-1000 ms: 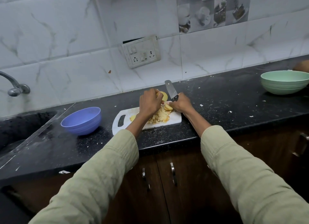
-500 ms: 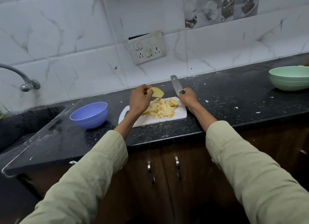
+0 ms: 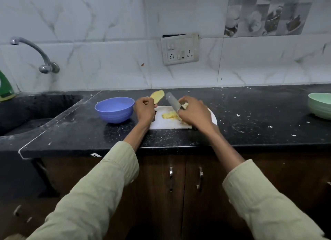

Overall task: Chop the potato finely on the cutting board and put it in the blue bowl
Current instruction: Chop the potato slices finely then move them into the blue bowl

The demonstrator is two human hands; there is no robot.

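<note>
One potato slice [image 3: 157,96] pinched in the curled fingers of the left hand [image 3: 144,108], lifted above the black worktop [image 3: 250,118] between the blue bowl [image 3: 114,109] and the white cutting board [image 3: 170,122], with more yellow potato pieces [image 3: 170,115] lying on the board. Right hand [image 3: 194,112] wrapped around a knife [image 3: 173,102], blade tilted up and to the left over the board. Farther out, a green bowl [image 3: 319,105] at the right edge, a sink [image 3: 32,110] and tap [image 3: 35,53] at left, a wall socket [image 3: 180,50] on the marble tiles behind.
</note>
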